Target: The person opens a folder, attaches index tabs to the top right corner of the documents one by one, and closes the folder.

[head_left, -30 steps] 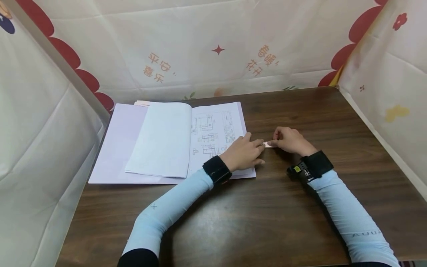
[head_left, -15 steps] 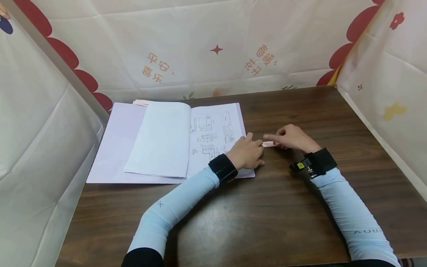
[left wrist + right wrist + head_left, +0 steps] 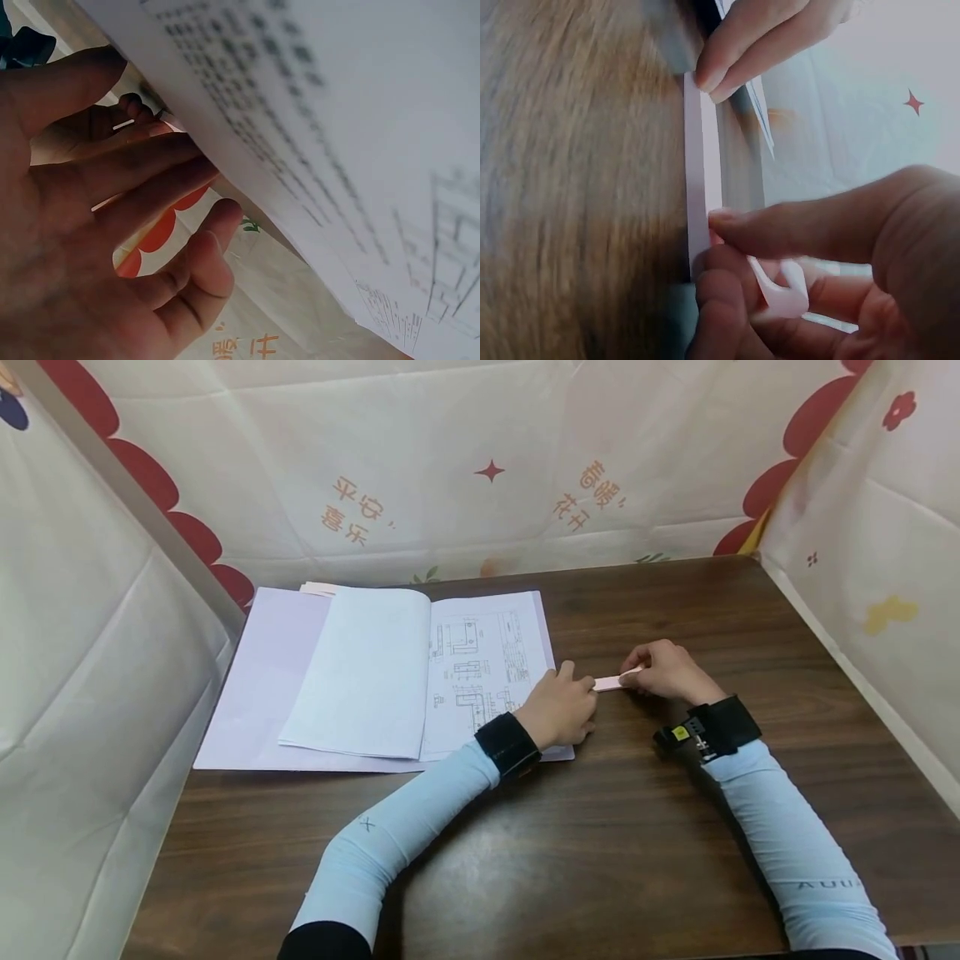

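A narrow pale pink sticky-note pad lies on the table just right of the open book. In the right wrist view my right hand pinches its near end between thumb and fingers, and a curled pink strip bends up among those fingers. My left hand reaches across the right page of the book; its fingertips press on the pad's other end. In the left wrist view several left fingers stretch forward, their tips partly hidden by the printed page.
The book's lilac cover lies spread on the brown wooden table, with a blank page turned left. Pink paper edges stick out at its top. Patterned cloth hangs behind and at both sides.
My right hand's extended finger has drawn back into a pinch on the pad, and the hand sits slightly right of before. More pink shows between the hands. My left hand's fingers have bent slightly.
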Motion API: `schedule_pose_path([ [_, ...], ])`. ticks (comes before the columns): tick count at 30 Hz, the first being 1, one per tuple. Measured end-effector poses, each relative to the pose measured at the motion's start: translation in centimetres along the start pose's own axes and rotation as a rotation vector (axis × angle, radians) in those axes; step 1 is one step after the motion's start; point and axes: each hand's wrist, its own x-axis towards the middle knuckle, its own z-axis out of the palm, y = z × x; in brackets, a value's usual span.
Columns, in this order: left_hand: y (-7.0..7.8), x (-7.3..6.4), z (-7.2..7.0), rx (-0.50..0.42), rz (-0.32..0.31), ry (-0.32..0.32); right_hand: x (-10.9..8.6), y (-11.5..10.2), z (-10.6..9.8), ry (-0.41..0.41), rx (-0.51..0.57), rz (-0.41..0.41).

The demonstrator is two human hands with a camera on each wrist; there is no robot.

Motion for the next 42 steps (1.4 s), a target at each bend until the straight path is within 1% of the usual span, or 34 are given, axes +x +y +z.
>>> schedule_pose_path([
  [5,0.0,0.1,0.0,-0.010,0.002,-0.001,0.0,0.6,-0.6,0.010,-0.010,-0.005],
  [10,0.0,0.0,0.0,-0.021,0.005,0.001,0.1,2.3,-2.1,0.014,0.001,-0.016],
  [14,-0.1,0.0,-0.1,-0.028,0.003,-0.003,0.3,3.6,-3.0,0.000,0.055,-0.033],
  [18,-0.2,0.0,-0.2,-0.044,0.002,-0.013,0.5,4.2,-3.2,-0.012,0.152,-0.020],
  [21,-0.4,-0.1,-0.2,-0.056,0.003,-0.014,0.7,4.4,-2.9,0.022,0.193,-0.024],
  [23,-0.6,-0.4,-0.2,-0.067,0.004,0.007,0.7,4.4,-2.6,0.069,0.189,-0.035],
  [25,-0.9,-1.0,-0.2,-0.074,0.002,0.046,0.6,4.3,-2.3,0.125,0.170,-0.050],
  [27,-1.4,-2.1,-0.2,-0.088,-0.013,0.091,0.4,4.1,-2.0,0.178,0.144,-0.068],
  [28,-1.7,-2.7,-0.1,-0.096,-0.027,0.115,0.3,3.9,-1.8,0.203,0.133,-0.075],
  [30,-2.5,-4.2,0.2,-0.116,-0.064,0.143,0.3,3.3,-1.5,0.245,0.119,-0.086],
  [32,-3.3,-5.6,0.5,-0.149,-0.109,0.147,0.4,2.7,-1.1,0.260,0.113,-0.095],
  [34,-4.0,-6.8,1.0,-0.178,-0.146,0.137,0.5,2.0,-0.9,0.257,0.111,-0.096],
  [37,-4.7,-8.3,1.7,-0.227,-0.181,0.102,1.0,0.7,-0.6,0.229,0.088,-0.122],
  [40,-5.1,-9.1,2.1,-0.283,-0.208,0.051,2.2,-0.8,-0.4,0.201,0.056,-0.167],
  [42,-5.3,-9.4,2.4,-0.324,-0.226,0.013,3.3,-1.9,-0.2,0.181,0.038,-0.199],
])
